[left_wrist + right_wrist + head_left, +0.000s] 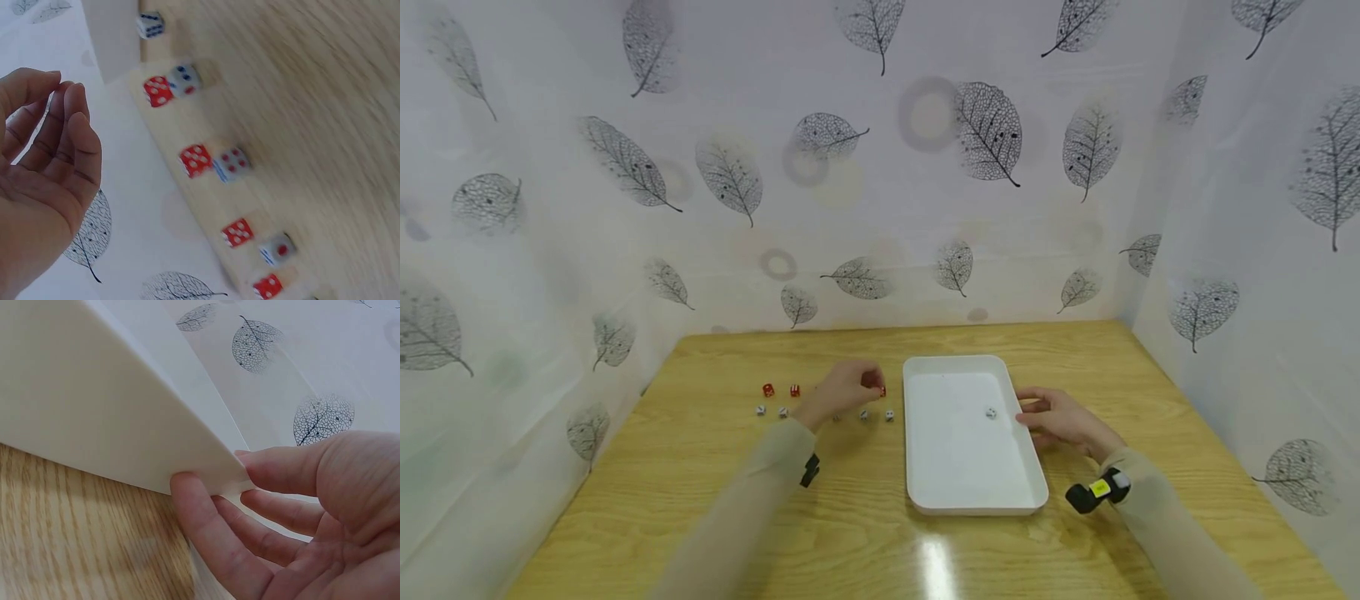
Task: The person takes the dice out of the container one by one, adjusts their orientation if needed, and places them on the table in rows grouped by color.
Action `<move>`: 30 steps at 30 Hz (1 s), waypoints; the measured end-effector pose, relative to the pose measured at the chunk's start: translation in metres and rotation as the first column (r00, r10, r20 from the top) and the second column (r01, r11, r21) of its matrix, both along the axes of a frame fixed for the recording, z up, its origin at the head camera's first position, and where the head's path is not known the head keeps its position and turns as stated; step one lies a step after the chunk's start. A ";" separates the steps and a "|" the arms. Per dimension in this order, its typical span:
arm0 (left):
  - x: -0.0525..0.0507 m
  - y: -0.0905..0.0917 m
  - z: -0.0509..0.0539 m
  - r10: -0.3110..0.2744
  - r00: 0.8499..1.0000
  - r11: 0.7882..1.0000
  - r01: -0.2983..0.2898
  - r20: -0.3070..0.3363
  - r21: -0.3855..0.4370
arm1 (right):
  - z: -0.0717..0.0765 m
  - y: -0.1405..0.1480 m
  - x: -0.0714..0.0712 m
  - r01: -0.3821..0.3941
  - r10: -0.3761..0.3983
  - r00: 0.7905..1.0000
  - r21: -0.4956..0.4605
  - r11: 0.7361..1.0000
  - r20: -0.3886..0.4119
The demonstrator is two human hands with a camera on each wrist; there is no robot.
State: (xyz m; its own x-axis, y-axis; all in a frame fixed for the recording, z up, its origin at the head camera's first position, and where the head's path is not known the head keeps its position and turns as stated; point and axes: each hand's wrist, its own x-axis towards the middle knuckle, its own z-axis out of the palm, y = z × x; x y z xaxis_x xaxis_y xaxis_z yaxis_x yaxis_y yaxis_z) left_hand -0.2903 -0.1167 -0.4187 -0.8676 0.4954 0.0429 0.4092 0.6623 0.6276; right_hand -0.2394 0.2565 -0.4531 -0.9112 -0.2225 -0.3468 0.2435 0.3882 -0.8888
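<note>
My left hand (pixel 850 387) is above the left side of the table, its thumb and fingertips pinched together at a red die (pixel 882 392). In the left wrist view that die is hidden behind the fingers of the left hand (pixel 50 144). Below the hand lies a row of white dice (pixel 232 164), with red dice (pixel 195 160) paired beside several of them. My right hand (pixel 1060 421) grips the right edge of a white tray (pixel 977 475). Up close, the fingers (pixel 200 512) press the tray's wall (pixel 125 412). Inside the tray sits a white die (pixel 991 412).
The wooden table (pixel 715 467) reaches back to a pale sheet (pixel 880 208) printed with dark leaves, which also rises along both sides. Another red die (pixel 768 389) and white die (pixel 761 410) lie at the left end of the rows.
</note>
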 end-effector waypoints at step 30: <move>-0.013 0.120 0.005 -0.078 0.993 0.988 0.089 0.089 -0.127 | 0.002 -0.002 0.002 0.014 -0.014 1.000 0.022 1.000 0.004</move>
State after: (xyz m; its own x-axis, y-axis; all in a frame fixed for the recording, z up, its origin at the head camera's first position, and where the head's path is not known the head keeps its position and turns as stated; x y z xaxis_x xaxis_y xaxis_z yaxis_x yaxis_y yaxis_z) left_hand -0.3029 0.0031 -0.4138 -0.8210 0.5626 -0.0971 0.4164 0.7064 0.5724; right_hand -0.2371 0.2548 -0.4513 -0.9127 -0.2019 -0.3552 0.2528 0.4037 -0.8793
